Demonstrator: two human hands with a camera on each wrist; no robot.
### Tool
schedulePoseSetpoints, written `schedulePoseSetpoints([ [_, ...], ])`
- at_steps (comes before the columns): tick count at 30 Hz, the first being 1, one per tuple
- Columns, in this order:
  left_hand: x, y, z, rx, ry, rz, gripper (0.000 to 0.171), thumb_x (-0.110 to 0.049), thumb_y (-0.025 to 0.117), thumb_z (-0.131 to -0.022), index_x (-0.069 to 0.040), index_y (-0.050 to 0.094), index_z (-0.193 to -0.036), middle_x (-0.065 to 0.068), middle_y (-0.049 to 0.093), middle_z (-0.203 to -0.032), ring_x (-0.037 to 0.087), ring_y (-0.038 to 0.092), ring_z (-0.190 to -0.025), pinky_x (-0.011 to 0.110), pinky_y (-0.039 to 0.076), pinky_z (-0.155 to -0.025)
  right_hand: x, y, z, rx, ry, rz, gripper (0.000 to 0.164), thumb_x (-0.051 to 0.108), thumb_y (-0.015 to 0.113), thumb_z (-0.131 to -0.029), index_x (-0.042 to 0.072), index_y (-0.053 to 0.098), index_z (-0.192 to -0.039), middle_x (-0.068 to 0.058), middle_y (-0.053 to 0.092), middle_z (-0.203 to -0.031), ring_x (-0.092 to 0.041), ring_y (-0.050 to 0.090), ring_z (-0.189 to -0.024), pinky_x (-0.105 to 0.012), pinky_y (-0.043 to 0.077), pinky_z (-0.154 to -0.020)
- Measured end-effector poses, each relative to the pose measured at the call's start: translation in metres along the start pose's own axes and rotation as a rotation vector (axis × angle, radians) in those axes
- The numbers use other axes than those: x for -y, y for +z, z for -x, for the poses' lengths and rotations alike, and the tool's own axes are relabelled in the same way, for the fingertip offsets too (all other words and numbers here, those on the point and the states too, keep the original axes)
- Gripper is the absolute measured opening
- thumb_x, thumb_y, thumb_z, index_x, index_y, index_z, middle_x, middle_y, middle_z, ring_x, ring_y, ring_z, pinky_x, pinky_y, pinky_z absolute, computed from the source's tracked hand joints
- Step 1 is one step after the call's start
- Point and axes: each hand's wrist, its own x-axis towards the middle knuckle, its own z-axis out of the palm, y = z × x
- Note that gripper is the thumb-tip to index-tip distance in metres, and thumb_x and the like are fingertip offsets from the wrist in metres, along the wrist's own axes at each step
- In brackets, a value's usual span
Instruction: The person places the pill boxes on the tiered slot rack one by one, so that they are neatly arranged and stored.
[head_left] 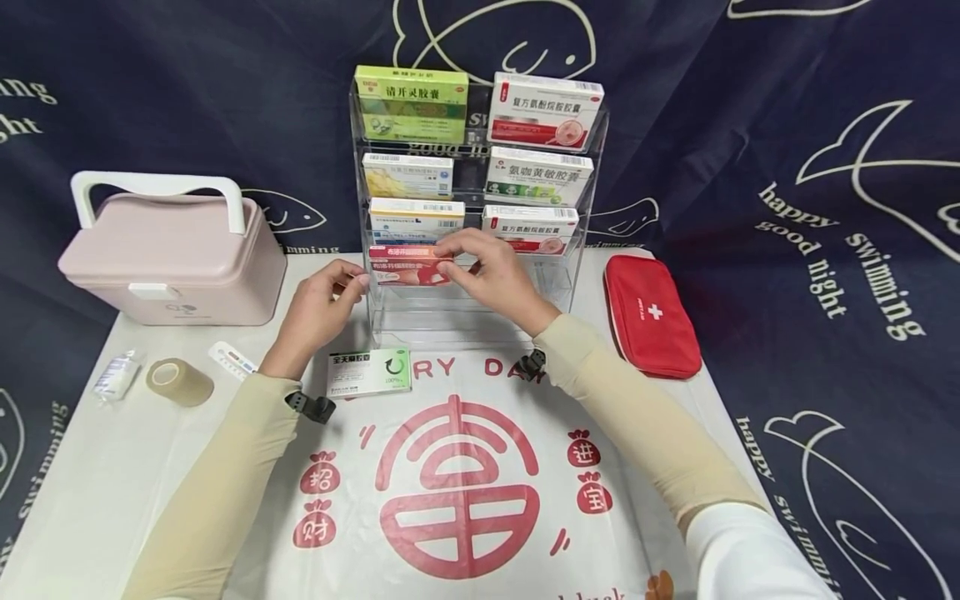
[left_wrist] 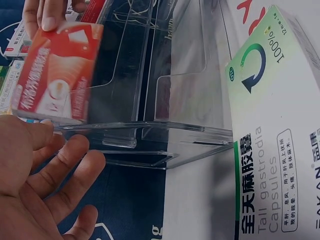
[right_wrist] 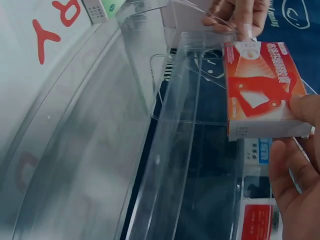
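Note:
A red-and-white medicine box (head_left: 408,272) is at the left of the clear display rack (head_left: 480,321), in front of its third row. My right hand (head_left: 495,271) pinches its right end, thumb on the front face (right_wrist: 257,90) and fingers behind. My left hand (head_left: 318,308) is at the box's left end, thumb tip right at the rack's side edge, its other fingers (left_wrist: 72,155) loosely bent. On the table below, near my left wrist, lies a white-and-green capsule box (head_left: 369,372).
Other medicine boxes, such as a green one (head_left: 412,104), fill upper rack pockets. To the left are a pink case (head_left: 172,258), a tan bandage roll (head_left: 180,382), a small wrapped packet (head_left: 117,377) and a white strip with coloured marks (head_left: 232,360). A red first-aid pouch (head_left: 652,317) lies right.

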Motion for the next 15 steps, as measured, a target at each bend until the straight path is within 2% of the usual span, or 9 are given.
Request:
schedulePoseSetpoints([
  [5,0.0,0.001,0.0,0.007,-0.011,-0.001,0.031,-0.034,0.056,-0.106,-0.007,0.065,-0.116,0.011,0.07,-0.096,0.029,0.064,-0.087,0.045,0.045,-0.08,-0.004,0.008,0.001,0.044,0.005,0.043,0.017,0.012,0.075,-0.094,0.013,0.075,-0.111,0.003,0.069,-0.116,-0.009,0.062,-0.107,-0.03,0.052,-0.07],
  [12,0.0,0.0,0.0,0.008,-0.016,-0.01,0.032,-0.035,0.056,-0.106,-0.007,0.064,-0.118,0.01,0.07,-0.097,0.029,0.064,-0.088,0.046,0.045,-0.081,-0.008,0.013,0.002,0.066,-0.016,0.07,0.017,0.013,0.075,-0.095,0.013,0.075,-0.112,0.003,0.069,-0.115,-0.01,0.062,-0.109,-0.037,0.051,-0.087],
  [15,0.001,0.0,-0.001,0.014,-0.015,-0.01,0.033,-0.036,0.055,-0.106,-0.007,0.064,-0.119,0.01,0.069,-0.098,0.029,0.064,-0.089,0.046,0.045,-0.081,-0.01,0.014,0.002,0.064,-0.023,0.073,0.017,0.012,0.075,-0.095,0.013,0.074,-0.111,0.003,0.069,-0.113,-0.009,0.063,-0.107,-0.035,0.052,-0.081],
])
